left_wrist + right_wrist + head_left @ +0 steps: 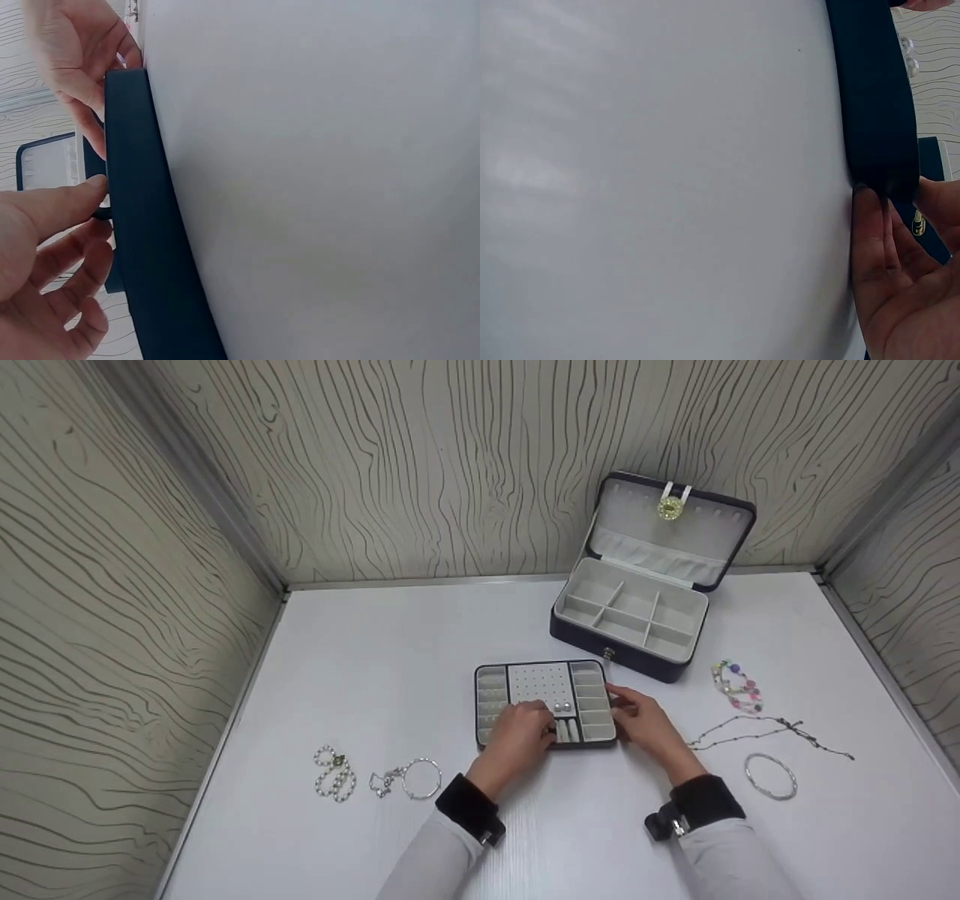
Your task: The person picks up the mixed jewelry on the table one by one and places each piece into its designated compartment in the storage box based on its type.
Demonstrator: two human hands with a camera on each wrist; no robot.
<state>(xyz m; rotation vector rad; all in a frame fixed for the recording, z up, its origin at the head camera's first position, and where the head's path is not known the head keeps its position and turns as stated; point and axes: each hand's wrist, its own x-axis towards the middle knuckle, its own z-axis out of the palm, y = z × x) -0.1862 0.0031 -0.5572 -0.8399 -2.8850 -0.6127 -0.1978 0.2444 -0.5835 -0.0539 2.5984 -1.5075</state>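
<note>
On our white tabletop we see a jewellery tray; behind its right side, an open jewellery box; to its right, a bead bracelet, chain necklace and bangle; to its left, a pearl-bead strand, silvery chain and second bangle.

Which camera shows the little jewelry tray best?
The head view: it looks down on the tray and its compartments, though the left hand hides some. Both wrist views show mainly its dark side, cut off.
</note>
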